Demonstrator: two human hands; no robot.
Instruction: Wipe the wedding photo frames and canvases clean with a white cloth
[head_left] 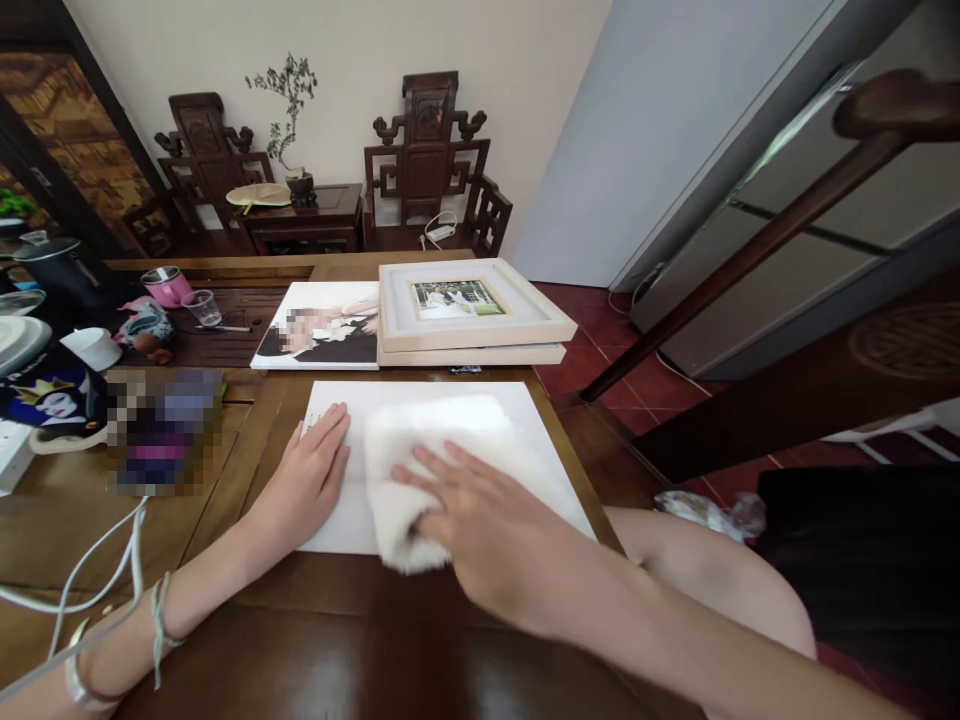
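A flat white panel (341, 520) lies on the dark wooden table in front of me, with small dark lettering at its upper left. My left hand (311, 480) rests flat on the panel's left edge, fingers stretched out. On top of the panel is a thick, fluffy white cloth (450, 420), folded over. My right hand (480, 525) presses down on this cloth, its fingers spread across it and the thumb at the near fold. The panel's surface beneath the cloth is hidden.
Behind the panel, two stacked pale wooden picture frames (555, 318) stand beside a photo print (337, 345). At left are a blurred-out item (161, 430) with white cables (135, 540), a dark mug (52, 395), a pink cup (166, 287) and a small clear cup (202, 307).
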